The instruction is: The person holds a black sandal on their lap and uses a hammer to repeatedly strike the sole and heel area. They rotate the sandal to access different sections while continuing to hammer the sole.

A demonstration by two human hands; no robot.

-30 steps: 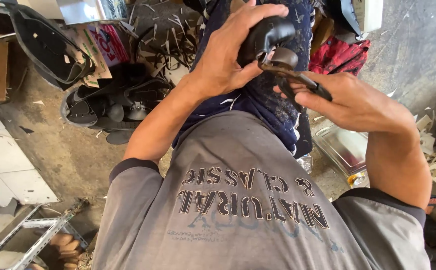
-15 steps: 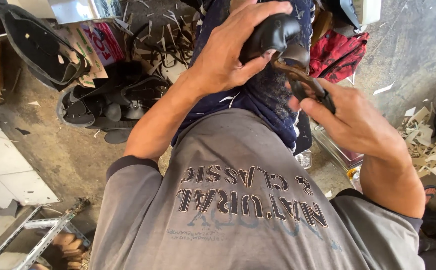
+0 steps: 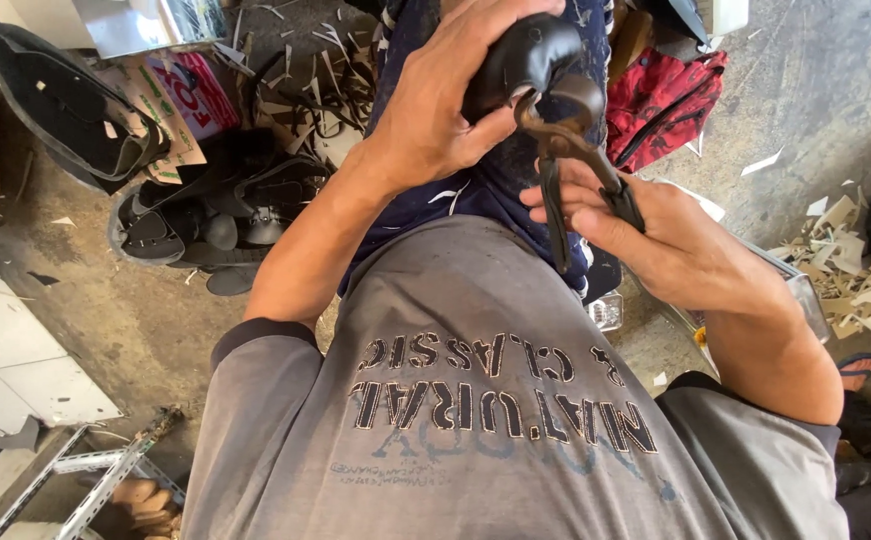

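Black leather shoe upper on its form [image 3: 528, 62] sits up over your lap, above the dark blue patterned trousers [image 3: 501, 190]. Your left hand [image 3: 446, 110] wraps it from the left side, fingers curled closed over the top, thumb along the lower edge. Rusty brown metal pincers [image 3: 581, 165] bite at the shoe's lower edge, head touching the leather; whether the jaws actually pinch material, cannot tell. Your right hand [image 3: 671, 240] is closed around the pincer handles, fingers folded over them, handles pointing down toward your belly. Grey printed T-shirt [image 3: 476, 400] fills the lower frame. Just right of the shoe, a red and black fabric bag [image 3: 661, 100] on the concrete floor [image 3: 136, 320]. Left of your forearm, a heap of black shoe soles and parts [image 3: 206, 215], with black strips and offcuts [image 3: 296, 70] above it. Pale card scraps [image 3: 846, 240] lie far right. Metal angle bar [image 3: 106, 480] bottom left.
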